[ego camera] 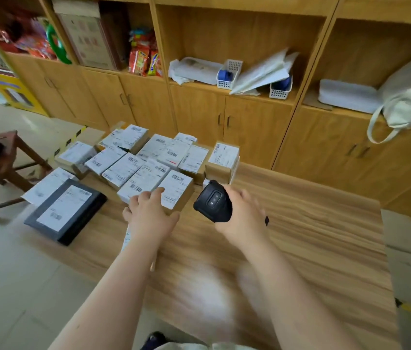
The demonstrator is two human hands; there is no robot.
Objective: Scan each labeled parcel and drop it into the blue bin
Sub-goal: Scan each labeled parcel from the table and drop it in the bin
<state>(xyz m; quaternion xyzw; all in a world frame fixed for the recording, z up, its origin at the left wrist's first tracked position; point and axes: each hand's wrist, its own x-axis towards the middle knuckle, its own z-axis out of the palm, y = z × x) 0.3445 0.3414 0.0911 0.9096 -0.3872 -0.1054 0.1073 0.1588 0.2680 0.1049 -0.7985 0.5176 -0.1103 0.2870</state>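
Note:
Several small cardboard parcels with white barcode labels lie packed together on the far left of the wooden table (300,236). My left hand (148,213) reaches over the nearest parcel (176,189), fingers relaxed and touching its label near its front edge. My right hand (242,213) grips a black handheld scanner (213,202), its window facing the camera, just right of that parcel. A flat black parcel (65,210) with a white label lies at the table's left corner. No blue bin is in view.
A taller parcel (223,160) stands at the right end of the pile. Wooden cabinets with shelves of papers, snacks and white baskets line the back wall. A wooden stool (10,157) stands on the left floor. A cloth bag (406,97) hangs at right.

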